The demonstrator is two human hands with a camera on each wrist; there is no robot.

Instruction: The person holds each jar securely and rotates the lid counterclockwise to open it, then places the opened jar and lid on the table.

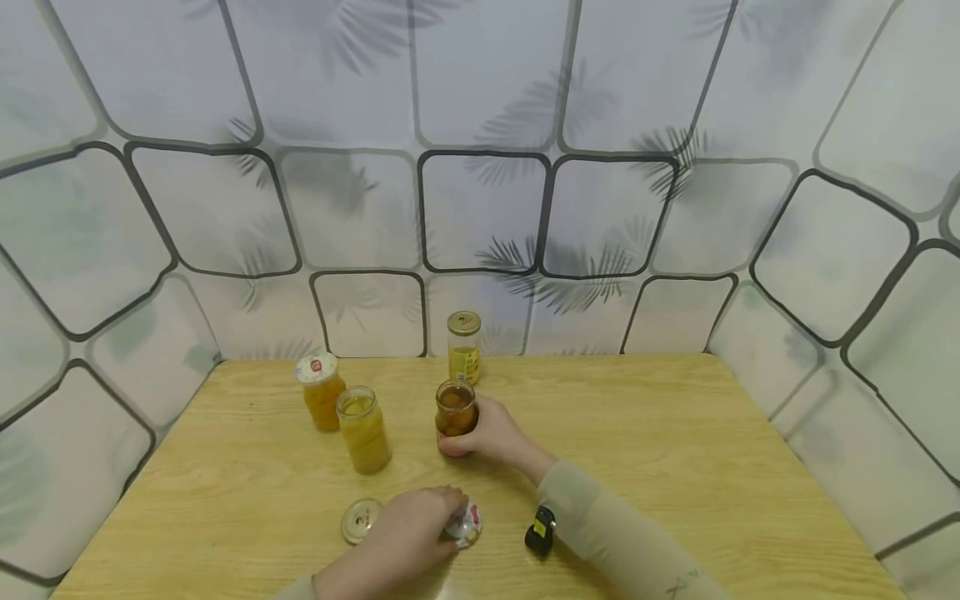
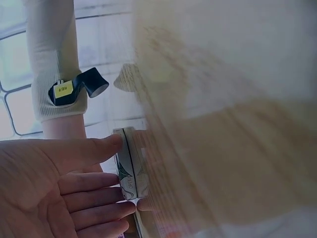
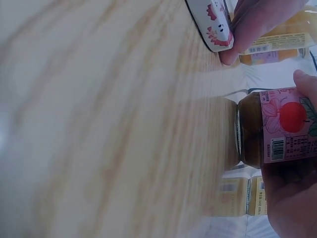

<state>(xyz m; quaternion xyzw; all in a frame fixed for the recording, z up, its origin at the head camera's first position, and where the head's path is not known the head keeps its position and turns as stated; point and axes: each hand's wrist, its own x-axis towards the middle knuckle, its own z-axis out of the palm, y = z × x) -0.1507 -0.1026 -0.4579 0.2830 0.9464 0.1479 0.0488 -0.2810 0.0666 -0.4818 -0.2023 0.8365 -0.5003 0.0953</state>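
Observation:
An uncapped jar with dark contents (image 1: 456, 408) stands upright near the middle of the table; my right hand (image 1: 493, 433) grips it round the side. Its pink label with a red fruit (image 3: 292, 117) shows in the right wrist view, the right hand's fingers (image 3: 287, 198) round it. Lower down, my left hand (image 1: 408, 533) has its thumb and fingertips at the edges of a white patterned lid (image 1: 467, 525). In the left wrist view the left hand (image 2: 64, 188) pinches this lid (image 2: 128, 163) between thumb and fingers. Left of that hand a gold lid (image 1: 361, 521) lies flat.
An open jar of yellow contents (image 1: 365, 437) stands left of the dark jar. Behind it is a lidded orange jar (image 1: 324, 400). A tall gold-capped jar (image 1: 464, 350) stands at the back, just behind the dark jar. A black strap device (image 1: 540, 532) sits at my right cuff.

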